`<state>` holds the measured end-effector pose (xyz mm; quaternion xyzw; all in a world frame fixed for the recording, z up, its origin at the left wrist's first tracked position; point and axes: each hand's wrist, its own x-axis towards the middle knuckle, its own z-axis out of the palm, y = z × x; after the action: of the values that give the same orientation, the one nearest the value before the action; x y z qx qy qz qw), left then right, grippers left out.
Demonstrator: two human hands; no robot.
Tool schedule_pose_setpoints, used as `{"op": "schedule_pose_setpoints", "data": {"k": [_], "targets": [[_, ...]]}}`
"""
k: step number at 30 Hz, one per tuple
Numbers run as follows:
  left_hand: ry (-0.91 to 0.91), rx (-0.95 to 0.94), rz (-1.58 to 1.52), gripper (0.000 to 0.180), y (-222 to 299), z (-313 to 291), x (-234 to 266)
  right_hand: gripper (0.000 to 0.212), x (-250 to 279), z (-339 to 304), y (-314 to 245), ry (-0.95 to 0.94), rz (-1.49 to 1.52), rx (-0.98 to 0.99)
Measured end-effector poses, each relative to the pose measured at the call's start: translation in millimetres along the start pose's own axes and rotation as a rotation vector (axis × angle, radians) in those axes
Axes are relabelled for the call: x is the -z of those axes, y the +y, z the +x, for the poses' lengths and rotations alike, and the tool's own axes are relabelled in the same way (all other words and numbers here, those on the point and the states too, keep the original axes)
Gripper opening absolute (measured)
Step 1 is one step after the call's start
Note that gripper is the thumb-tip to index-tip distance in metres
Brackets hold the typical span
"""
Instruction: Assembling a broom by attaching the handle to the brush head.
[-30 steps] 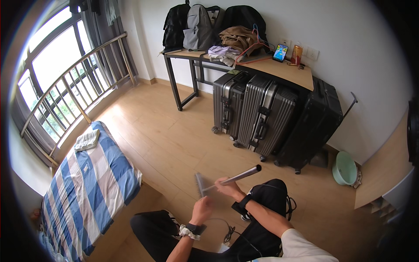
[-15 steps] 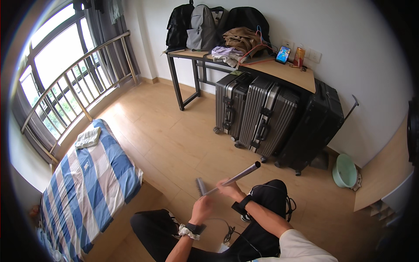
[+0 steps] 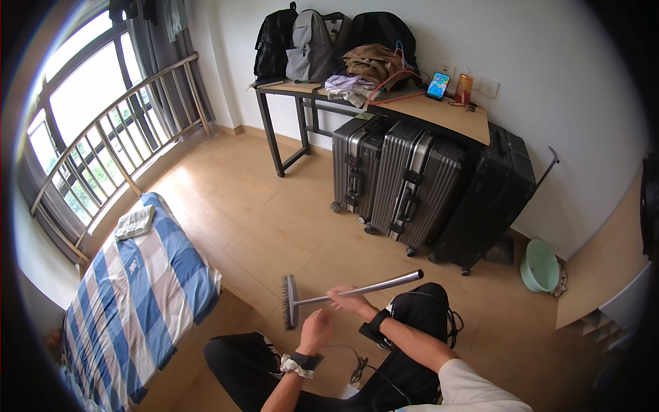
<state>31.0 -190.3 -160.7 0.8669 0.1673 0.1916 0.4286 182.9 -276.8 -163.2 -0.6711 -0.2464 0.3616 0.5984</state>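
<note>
A long-handled scrub brush (image 3: 290,302) with grey bristles and a shiny metal pole lies slantwise in front of me, its head at the left and the pole's end at the right. My right hand (image 3: 349,302) is wrapped round the pole, near its middle. Just below the pole, close to the brush head, is my left hand (image 3: 316,332); its fingers are bent and partly hidden, and a gap seems to separate it from the pole. Each wrist wears a black band, and a white scrunchie (image 3: 296,367) circles the left one. My legs in black trousers are folded beneath.
A bed with a blue-and-white checked sheet (image 3: 147,281) stands at the left. Several suitcases (image 3: 419,185) fill the space under the desk (image 3: 453,117), which carries backpacks, clothes and a phone. A green basin (image 3: 540,266) sits at the right. Cables (image 3: 360,367) lie between my legs.
The brush has turned, its head swinging left and its bristles now facing left, while the pole's end has shifted right and down. My right hand has moved slightly left; the left stays nearly in place.
</note>
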Motion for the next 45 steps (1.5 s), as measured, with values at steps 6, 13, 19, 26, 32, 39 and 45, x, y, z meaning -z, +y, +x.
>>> {"op": "schedule_pose_setpoints", "data": {"k": [6, 13, 19, 26, 32, 39, 45], "targets": [[-0.02, 0.001, -0.019, 0.012, 2, 0, 0, 0.022, 8, 12, 22, 0.12, -0.555, 0.236], [-0.041, 0.066, -0.009, 0.012, 12, -1, 8, 0.018, 24, 0, -11, 0.363, -0.597, 0.185], [-0.03, 0.042, -0.028, 0.012, 6, -2, 3, 0.022, 24, 1, -9, 0.093, -0.371, 0.181], [-0.049, 0.021, 0.019, 0.014, 6, 0, -1, 0.027, 4, 3, 12, -0.016, -0.128, 0.037], [-0.023, 0.017, 0.009, 0.014, 5, -3, 6, 0.017, 12, 5, 9, 0.141, -0.352, 0.159], [-0.045, 0.032, -0.037, 0.015, 13, -1, 7, 0.017, 23, 2, -3, 0.255, -0.579, 0.283], [-0.038, 0.001, 0.003, 0.015, 6, -1, 4, 0.022, 8, 4, 5, 0.122, -0.095, 0.098]]}}
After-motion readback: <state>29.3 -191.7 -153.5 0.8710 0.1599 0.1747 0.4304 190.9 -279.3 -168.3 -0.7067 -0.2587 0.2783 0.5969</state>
